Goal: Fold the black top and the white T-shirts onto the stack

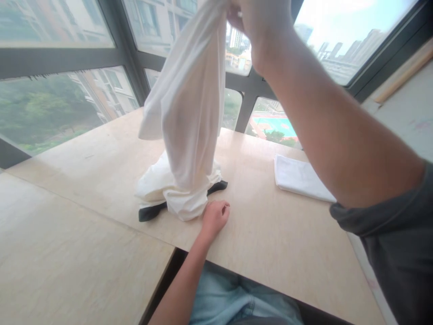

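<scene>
A white garment (192, 104) hangs in folds from my right hand (260, 22), whose fingers grip it high up at the top edge of the view. The garment's lower part lies bunched on the tabletop (264, 225). Two dark ends of a black curved object (150, 213), perhaps a clothes hanger, stick out from under the cloth; its middle is covered. My left hand (215, 217) rests on the table against the right side of the bunched cloth. Its fingers are curled closed, and what they hold, if anything, is hidden.
A folded white cloth (301, 178) lies on the table at the right. Windows with grey frames (128, 58) stand behind the table. A seam crosses the tabletop on the left, and there is a dark gap (165, 275) at the near edge, above my lap.
</scene>
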Tool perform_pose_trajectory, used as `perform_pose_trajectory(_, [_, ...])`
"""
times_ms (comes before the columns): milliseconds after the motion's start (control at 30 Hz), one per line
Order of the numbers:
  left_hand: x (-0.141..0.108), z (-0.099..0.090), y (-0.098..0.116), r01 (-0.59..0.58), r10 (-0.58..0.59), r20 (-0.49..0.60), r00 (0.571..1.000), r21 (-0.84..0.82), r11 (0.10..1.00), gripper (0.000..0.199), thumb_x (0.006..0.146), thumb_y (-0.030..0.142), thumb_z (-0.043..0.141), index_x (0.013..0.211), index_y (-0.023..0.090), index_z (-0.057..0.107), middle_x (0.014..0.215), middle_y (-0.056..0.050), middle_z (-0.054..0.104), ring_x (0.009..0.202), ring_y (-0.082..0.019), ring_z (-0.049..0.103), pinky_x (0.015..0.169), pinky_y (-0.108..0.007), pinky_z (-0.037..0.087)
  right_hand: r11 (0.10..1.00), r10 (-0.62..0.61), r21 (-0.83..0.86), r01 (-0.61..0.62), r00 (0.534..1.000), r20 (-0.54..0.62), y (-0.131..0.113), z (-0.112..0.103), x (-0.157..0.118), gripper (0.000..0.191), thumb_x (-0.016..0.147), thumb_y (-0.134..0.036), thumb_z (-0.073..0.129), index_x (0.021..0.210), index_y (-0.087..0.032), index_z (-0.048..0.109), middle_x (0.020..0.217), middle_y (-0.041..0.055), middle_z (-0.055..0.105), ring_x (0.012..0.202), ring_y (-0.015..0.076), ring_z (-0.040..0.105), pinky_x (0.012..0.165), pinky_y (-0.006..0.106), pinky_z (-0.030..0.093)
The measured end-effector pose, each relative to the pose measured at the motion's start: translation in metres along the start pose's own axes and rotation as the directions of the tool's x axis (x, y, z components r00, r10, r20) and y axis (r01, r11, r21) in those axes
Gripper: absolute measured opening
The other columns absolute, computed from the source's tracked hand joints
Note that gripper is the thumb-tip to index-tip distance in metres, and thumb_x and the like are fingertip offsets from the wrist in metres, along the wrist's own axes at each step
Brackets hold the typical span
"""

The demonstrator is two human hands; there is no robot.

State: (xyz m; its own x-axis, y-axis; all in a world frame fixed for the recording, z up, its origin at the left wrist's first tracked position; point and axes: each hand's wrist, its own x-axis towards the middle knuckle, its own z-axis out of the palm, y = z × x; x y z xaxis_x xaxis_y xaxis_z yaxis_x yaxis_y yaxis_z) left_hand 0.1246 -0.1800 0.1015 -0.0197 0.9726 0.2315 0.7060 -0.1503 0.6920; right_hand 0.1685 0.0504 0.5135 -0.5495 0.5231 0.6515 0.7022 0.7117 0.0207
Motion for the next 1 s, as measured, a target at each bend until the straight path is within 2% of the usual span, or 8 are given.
perform_pose_trajectory(67, [0.0, -0.001, 0.0, -0.004, 0.004, 0.0, 1.0, -0.002, 1.0, 0.016, 0.088, 0.017, 0.054, 0.086, 0.02, 0.069, 0.08, -0.004, 0.071, 0.077, -0.019, 0.062, 0.077, -0.035, 0.044, 0.959, 0.087, 0.27, -0.089, 0.996, 0.018, -0.016, 0.026, -0.069, 0.047, 0.092, -0.013, 0.018, 0.128, -0.013, 0.049, 0.1, -0.0036, 0.063, 0.092, 0.0049, 0.066, 0.079, 0.024, 0.057])
perform_pose_trajectory(133, [-0.001, -0.001, 0.0, -0.011, 0.011, 0.003, 1.0, -0.002, 1.0, 0.016, 0.088, 0.018, 0.054, 0.086, 0.02, 0.069, 0.079, -0.004, 0.07, 0.077, -0.019, 0.062, 0.076, -0.034, 0.044, 0.897, 0.053, 0.412, -0.16, 0.965, 0.257, -0.022, 0.057, -0.152, 0.036, 0.088, -0.011, 0.041, 0.118, -0.021, 0.058, 0.086, -0.0065, 0.068, 0.08, 0.0089, 0.065, 0.075, 0.024, 0.058])
perform_pose_trajectory(167, [-0.001, -0.001, 0.0, -0.015, 0.015, 0.004, 1.0, 0.0, 1.0, 0.016, 0.088, 0.018, 0.054, 0.086, 0.02, 0.069, 0.078, -0.004, 0.07, 0.077, -0.02, 0.062, 0.075, -0.034, 0.044, 0.896, -0.009, 0.403, -0.188, 0.898, 0.44, -0.019, 0.073, -0.194, 0.029, 0.085, -0.011, 0.048, 0.107, -0.022, 0.064, 0.079, -0.0064, 0.069, 0.075, 0.0109, 0.065, 0.073, 0.024, 0.057])
perform_pose_trajectory(267, [0.0, -0.001, -0.001, -0.019, 0.019, 0.008, 1.0, 0.013, 1.0, 0.015, 0.088, 0.019, 0.054, 0.088, 0.02, 0.069, 0.079, -0.004, 0.07, 0.079, -0.02, 0.063, 0.076, -0.033, 0.045, 0.877, -0.184, 0.446, -0.179, 0.732, 0.656, 0.007, 0.115, -0.296, 0.015, 0.069, -0.012, 0.071, 0.078, -0.023, 0.073, 0.071, -0.0057, 0.072, 0.067, 0.014, 0.068, 0.067, 0.022, 0.055])
perform_pose_trajectory(333, [0.0, -0.001, -0.001, -0.019, 0.018, 0.012, 1.0, 0.025, 1.0, 0.015, 0.089, 0.02, 0.054, 0.089, 0.021, 0.07, 0.08, -0.004, 0.07, 0.081, -0.02, 0.064, 0.076, -0.032, 0.045, 0.899, -0.079, 0.341, -0.276, 0.663, 0.745, 0.041, 0.131, -0.34, 0.017, 0.077, -0.017, 0.065, 0.087, -0.026, 0.075, 0.083, -0.003, 0.076, 0.078, 0.0159, 0.071, 0.074, 0.023, 0.055])
perform_pose_trajectory(533, [0.003, 0.0, -0.002, -0.015, 0.015, 0.007, 1.0, 0.052, 0.999, 0.016, 0.09, 0.023, 0.053, 0.09, 0.02, 0.069, 0.084, -0.004, 0.071, 0.081, -0.021, 0.063, 0.077, -0.033, 0.045, 0.838, 0.491, -0.084, -0.54, 0.678, 0.547, 0.19, 0.116, -0.405, 0.04, 0.088, -0.015, 0.041, 0.117, -0.017, 0.069, 0.126, 0.0114, 0.068, 0.117, 0.0253, 0.063, 0.104, 0.041, 0.047])
perform_pose_trajectory(667, [0.007, 0.002, -0.004, -0.011, 0.011, -0.003, 1.0, 0.06, 0.998, 0.019, 0.092, 0.026, 0.051, 0.09, 0.019, 0.069, 0.082, -0.004, 0.07, 0.079, -0.021, 0.063, 0.074, -0.033, 0.044, 0.75, 0.655, -0.258, -0.609, 0.632, 0.415, 0.263, 0.102, -0.443, 0.058, 0.078, -0.008, 0.044, 0.135, -0.009, 0.057, 0.14, 0.0177, 0.057, 0.133, 0.0285, 0.051, 0.115, 0.046, 0.038])
perform_pose_trajectory(1000, [0.012, 0.004, -0.009, 0.023, -0.023, -0.002, 1.0, 0.113, 0.993, 0.022, 0.093, 0.033, 0.051, 0.092, 0.021, 0.069, 0.078, -0.001, 0.068, 0.073, -0.018, 0.062, 0.072, -0.03, 0.045, 0.762, 0.647, -0.353, -0.543, 0.649, 0.4, 0.273, 0.136, -0.497, 0.047, 0.092, -0.014, 0.038, 0.136, -0.015, 0.056, 0.141, 0.0123, 0.056, 0.131, 0.0269, 0.049, 0.11, 0.04, 0.039])
